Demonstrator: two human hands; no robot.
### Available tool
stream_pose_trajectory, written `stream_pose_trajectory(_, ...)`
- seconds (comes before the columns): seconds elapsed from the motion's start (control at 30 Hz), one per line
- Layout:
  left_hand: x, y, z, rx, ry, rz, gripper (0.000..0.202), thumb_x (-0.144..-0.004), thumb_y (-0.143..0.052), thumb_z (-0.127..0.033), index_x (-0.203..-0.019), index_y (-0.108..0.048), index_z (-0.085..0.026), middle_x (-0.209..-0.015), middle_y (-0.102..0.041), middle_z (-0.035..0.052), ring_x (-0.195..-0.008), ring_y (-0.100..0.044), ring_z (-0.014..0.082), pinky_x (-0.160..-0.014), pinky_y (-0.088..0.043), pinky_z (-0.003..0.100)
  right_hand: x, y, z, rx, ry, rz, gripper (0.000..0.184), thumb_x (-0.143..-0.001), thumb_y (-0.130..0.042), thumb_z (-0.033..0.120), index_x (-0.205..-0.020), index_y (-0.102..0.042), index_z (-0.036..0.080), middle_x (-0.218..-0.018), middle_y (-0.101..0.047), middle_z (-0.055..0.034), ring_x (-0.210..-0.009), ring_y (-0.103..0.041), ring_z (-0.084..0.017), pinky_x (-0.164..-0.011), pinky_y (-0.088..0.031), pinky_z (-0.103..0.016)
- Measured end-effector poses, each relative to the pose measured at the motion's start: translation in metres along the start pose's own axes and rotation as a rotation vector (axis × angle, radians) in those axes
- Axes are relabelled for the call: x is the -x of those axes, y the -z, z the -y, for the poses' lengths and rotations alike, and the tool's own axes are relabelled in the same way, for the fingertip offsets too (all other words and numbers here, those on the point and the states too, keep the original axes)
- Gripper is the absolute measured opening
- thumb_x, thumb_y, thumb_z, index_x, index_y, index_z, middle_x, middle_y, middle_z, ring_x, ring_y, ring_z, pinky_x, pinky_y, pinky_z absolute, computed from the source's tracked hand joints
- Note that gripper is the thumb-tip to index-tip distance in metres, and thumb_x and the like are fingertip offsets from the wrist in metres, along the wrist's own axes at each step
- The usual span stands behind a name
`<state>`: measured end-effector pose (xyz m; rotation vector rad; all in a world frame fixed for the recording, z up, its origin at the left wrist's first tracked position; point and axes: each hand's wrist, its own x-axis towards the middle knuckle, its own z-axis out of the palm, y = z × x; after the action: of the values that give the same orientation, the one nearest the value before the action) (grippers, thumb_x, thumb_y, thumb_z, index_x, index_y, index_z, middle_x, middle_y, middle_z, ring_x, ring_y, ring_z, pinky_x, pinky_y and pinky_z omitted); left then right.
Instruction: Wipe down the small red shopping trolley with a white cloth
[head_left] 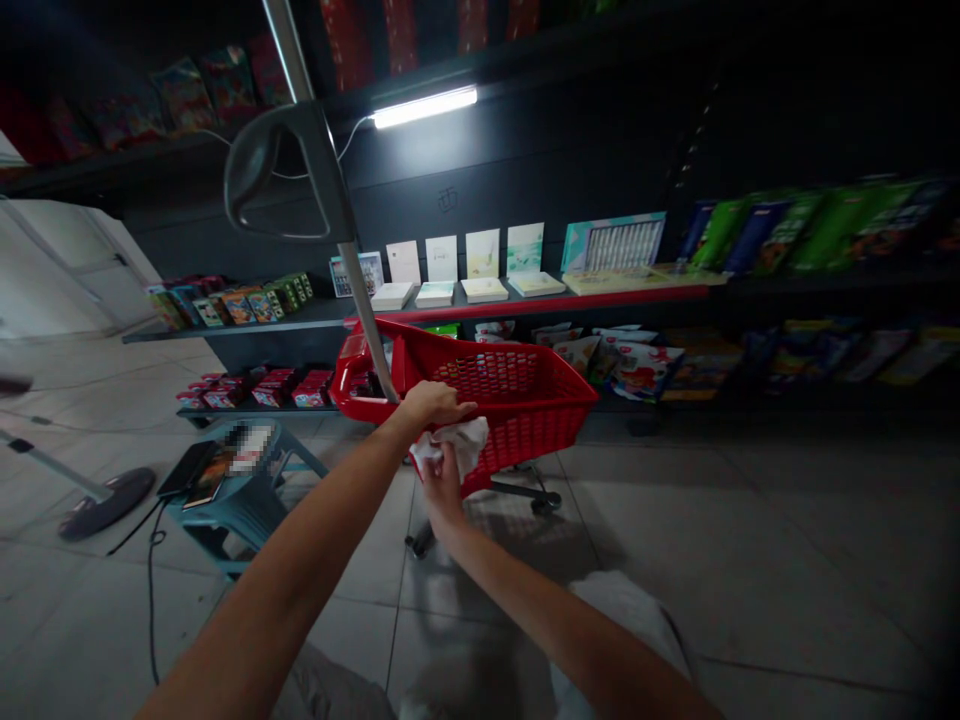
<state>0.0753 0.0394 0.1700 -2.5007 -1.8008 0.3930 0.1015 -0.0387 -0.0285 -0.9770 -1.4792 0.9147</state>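
Note:
In front of me stands a red plastic shopping cart [532, 440] with perforated sides and wheels on dark legs. My left hand [435, 402] rests on the cart's near upper rim, fingers reaching over the edge; whether it grips the rim is hard to make out. Just below it, my right hand [444, 488] is closed on a crumpled white cloth [466, 442], which lies against the near outer side of the basket. A grey metal pole [358, 280] with a dark loop handle [281, 175] rises at the cart's left end.
Shelves behind the cart carry white booklets [484, 290], snack bags [641, 368] and small boxes [247, 305]. A blue-grey stool [247, 500] at left holds a dark device. Beyond it are a round stand base [109, 503] and a black cable [151, 590] on the tiled floor.

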Motion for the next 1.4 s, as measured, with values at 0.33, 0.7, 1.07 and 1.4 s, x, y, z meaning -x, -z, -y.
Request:
stream_pose_trajectory(0.33, -0.018, 0.001, -0.017, 0.007, -0.026, -0.024, 0.079, -0.098, -0.027, -0.076, -0.116, -0.080, -0.019, -0.119, -0.077, 0.0172, -0.115, -0.071, 0.0334, -0.096, -0.055, 0.038, -0.004, 0.042, 0.051, -0.072, 0.013, -0.016, 0.043, -0.096, -0.040, 0.025, -0.138, -0.043, 0.028, -0.123, -0.066, -0.0085, -0.109, -0.066, -0.025, -0.092, -0.057, -0.037)
stream_pose_trajectory(0.7, -0.011, 0.007, -0.029, 0.001, -0.017, -0.027, 0.082, -0.097, -0.023, -0.077, -0.116, -0.079, -0.020, -0.121, -0.076, 0.0175, -0.114, -0.071, 0.0345, -0.094, -0.056, 0.040, -0.010, 0.041, -0.004, 0.265, 0.120, 0.356, 0.044, -0.084, -0.053, 0.012, -0.126, -0.061, 0.023, -0.121, -0.071, -0.0081, -0.110, -0.066, -0.023, -0.101, -0.052, -0.037)
stream_pose_trajectory(1.07, -0.001, 0.003, -0.005, -0.001, -0.001, -0.038, 0.080, -0.094, -0.027, -0.080, -0.113, -0.081, -0.024, -0.119, -0.077, 0.0161, -0.112, -0.072, 0.0334, -0.093, -0.056, 0.039, -0.033, 0.121, -0.017, 0.631, 0.034, 0.383, 0.031, -0.085, -0.056, 0.008, -0.108, -0.074, 0.020, -0.100, -0.077, -0.0084, -0.101, -0.072, -0.023, -0.093, -0.051, -0.031)
stream_pose_trajectory(1.4, 0.001, -0.006, 0.012, -0.055, -0.054, -0.063, 0.080, -0.099, -0.023, -0.074, -0.107, -0.081, -0.020, -0.113, -0.077, 0.0180, -0.111, -0.073, 0.0326, -0.093, -0.055, 0.038, -0.066, 0.185, -0.033, 0.644, 0.006, -0.091, 0.027, -0.083, -0.056, 0.021, -0.102, -0.075, 0.019, -0.099, -0.077, -0.0108, -0.095, -0.070, -0.026, -0.093, -0.053, -0.036)
